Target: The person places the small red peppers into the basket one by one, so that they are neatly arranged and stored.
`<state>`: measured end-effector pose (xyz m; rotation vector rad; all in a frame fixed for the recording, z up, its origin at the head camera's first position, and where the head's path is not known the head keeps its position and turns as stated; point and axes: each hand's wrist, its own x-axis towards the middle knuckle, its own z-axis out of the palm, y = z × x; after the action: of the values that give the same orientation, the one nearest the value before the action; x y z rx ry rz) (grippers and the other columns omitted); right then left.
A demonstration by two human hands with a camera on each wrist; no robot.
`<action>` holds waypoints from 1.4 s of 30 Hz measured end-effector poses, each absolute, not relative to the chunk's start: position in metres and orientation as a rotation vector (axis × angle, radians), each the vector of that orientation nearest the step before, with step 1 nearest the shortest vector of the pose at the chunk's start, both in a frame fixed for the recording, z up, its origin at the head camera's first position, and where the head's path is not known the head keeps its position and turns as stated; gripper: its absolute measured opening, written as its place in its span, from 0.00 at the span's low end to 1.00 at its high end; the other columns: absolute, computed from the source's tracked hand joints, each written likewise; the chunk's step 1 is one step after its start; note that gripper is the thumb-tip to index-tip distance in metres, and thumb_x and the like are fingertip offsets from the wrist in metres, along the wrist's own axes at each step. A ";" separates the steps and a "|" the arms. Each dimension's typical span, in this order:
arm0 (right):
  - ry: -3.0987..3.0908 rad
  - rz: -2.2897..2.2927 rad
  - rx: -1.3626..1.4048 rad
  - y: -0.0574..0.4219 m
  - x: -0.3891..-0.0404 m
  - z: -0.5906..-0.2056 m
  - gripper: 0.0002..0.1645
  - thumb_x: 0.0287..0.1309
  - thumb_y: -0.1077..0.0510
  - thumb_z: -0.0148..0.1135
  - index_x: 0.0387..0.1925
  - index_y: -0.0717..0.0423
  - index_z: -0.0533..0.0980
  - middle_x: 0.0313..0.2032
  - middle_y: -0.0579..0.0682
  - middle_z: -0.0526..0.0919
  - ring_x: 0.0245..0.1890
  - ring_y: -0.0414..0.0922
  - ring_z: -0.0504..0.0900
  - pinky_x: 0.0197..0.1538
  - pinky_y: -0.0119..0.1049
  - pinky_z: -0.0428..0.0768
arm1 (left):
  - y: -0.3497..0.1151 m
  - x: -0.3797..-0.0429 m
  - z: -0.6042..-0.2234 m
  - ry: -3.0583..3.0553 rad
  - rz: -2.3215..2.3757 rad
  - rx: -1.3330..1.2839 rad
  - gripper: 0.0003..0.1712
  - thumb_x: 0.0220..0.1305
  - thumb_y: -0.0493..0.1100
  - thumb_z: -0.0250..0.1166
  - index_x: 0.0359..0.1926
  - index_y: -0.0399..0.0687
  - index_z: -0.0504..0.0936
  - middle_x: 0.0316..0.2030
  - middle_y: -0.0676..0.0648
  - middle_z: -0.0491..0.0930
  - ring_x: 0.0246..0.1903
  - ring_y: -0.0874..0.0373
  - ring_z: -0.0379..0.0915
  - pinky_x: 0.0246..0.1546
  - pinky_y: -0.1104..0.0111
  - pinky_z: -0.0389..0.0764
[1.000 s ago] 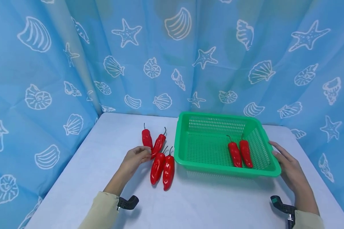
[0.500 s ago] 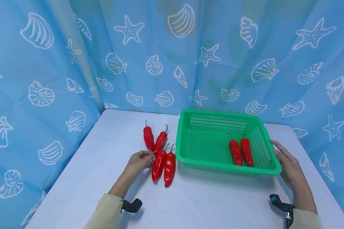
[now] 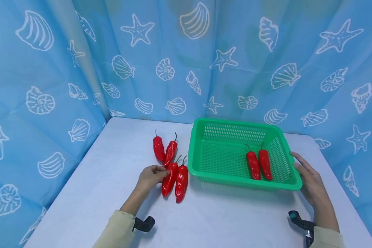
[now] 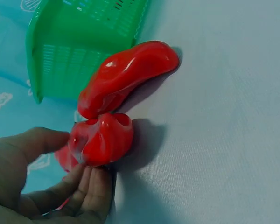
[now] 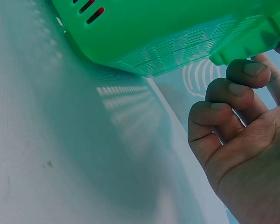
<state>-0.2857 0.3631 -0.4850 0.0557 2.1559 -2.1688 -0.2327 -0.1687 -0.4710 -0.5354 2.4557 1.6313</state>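
Note:
My left hand (image 3: 152,177) pinches a red chili pepper (image 3: 170,179), one of several lying left of the basket. In the left wrist view the thumb is on one side of this pepper (image 4: 107,142) and the fingers on the other. Another red pepper (image 3: 181,184) lies just right of it, and two more, a left one (image 3: 158,148) and a right one (image 3: 170,153), lie behind. At the right end of the green basket (image 3: 235,183), my right hand (image 3: 313,184) holds the rim; in the right wrist view several fingers (image 5: 224,112) curl below it.
Two red peppers, one left (image 3: 253,166) and one right (image 3: 265,164), lie inside the basket's right half. A white-covered table (image 3: 223,220) carries everything. Blue shell-print curtains (image 3: 173,62) hang behind and at the sides.
My left hand has moved from the rear peppers nearer to me, onto the front left pepper, and now pinches it. The right hand stays at the basket rim.

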 end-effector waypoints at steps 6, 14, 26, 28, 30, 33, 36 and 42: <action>2.153 -2.162 0.087 0.364 -0.285 -0.487 0.33 0.73 0.46 0.55 0.75 0.32 0.61 0.51 0.32 0.77 0.42 0.31 0.82 0.40 0.28 0.83 | -0.168 -0.230 -0.466 2.499 1.520 -0.548 0.22 0.57 0.46 0.75 0.48 0.39 0.82 0.37 0.45 0.82 0.34 0.55 0.81 0.36 0.64 0.84; 2.160 -2.160 0.065 0.363 -0.289 -0.483 0.33 0.73 0.46 0.55 0.75 0.31 0.61 0.52 0.33 0.75 0.44 0.30 0.81 0.41 0.26 0.82 | -0.172 -0.231 -0.469 2.455 1.521 -0.525 0.23 0.58 0.45 0.74 0.52 0.39 0.83 0.42 0.45 0.82 0.37 0.54 0.81 0.38 0.63 0.85; 2.188 -2.138 0.120 0.365 -0.288 -0.484 0.33 0.72 0.45 0.57 0.75 0.31 0.61 0.51 0.30 0.75 0.44 0.29 0.81 0.40 0.26 0.82 | -0.184 -0.222 -0.461 2.395 1.677 -0.533 0.26 0.57 0.48 0.75 0.54 0.39 0.82 0.47 0.42 0.81 0.43 0.51 0.79 0.43 0.60 0.85; 2.191 -2.132 0.134 0.365 -0.287 -0.484 0.34 0.71 0.44 0.57 0.75 0.31 0.61 0.51 0.31 0.75 0.44 0.29 0.80 0.40 0.25 0.81 | -0.185 -0.222 -0.459 2.377 1.715 -0.519 0.27 0.58 0.48 0.74 0.54 0.38 0.82 0.48 0.42 0.81 0.44 0.52 0.80 0.45 0.59 0.85; 2.194 -2.131 0.125 0.366 -0.287 -0.484 0.34 0.72 0.44 0.56 0.75 0.31 0.61 0.51 0.31 0.75 0.44 0.29 0.80 0.40 0.25 0.81 | -0.184 -0.222 -0.456 2.361 1.740 -0.503 0.27 0.58 0.49 0.74 0.55 0.38 0.82 0.48 0.42 0.81 0.44 0.52 0.80 0.46 0.58 0.84; 2.185 -2.141 0.087 0.366 -0.286 -0.485 0.33 0.72 0.45 0.56 0.75 0.32 0.60 0.52 0.31 0.75 0.44 0.29 0.80 0.41 0.25 0.81 | -0.183 -0.223 -0.453 2.356 1.758 -0.492 0.27 0.58 0.49 0.74 0.55 0.38 0.82 0.48 0.42 0.80 0.44 0.52 0.80 0.47 0.58 0.84; 2.177 -2.147 0.070 0.366 -0.284 -0.486 0.33 0.73 0.46 0.56 0.75 0.32 0.61 0.52 0.31 0.75 0.44 0.29 0.81 0.41 0.25 0.82 | -0.182 -0.223 -0.451 2.351 1.784 -0.475 0.28 0.57 0.48 0.74 0.56 0.38 0.81 0.49 0.42 0.80 0.45 0.51 0.79 0.47 0.57 0.84; 2.194 -2.136 0.092 0.365 -0.285 -0.483 0.33 0.72 0.45 0.56 0.75 0.32 0.61 0.52 0.32 0.75 0.44 0.30 0.80 0.41 0.25 0.81 | -0.174 -0.229 -0.444 2.317 1.827 -0.456 0.31 0.55 0.49 0.76 0.57 0.39 0.80 0.51 0.41 0.78 0.47 0.49 0.78 0.49 0.55 0.83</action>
<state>-0.2851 0.3652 -0.4834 0.0923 2.1938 -2.1360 -0.2286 -0.1741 -0.4436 -0.4557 2.3166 1.8270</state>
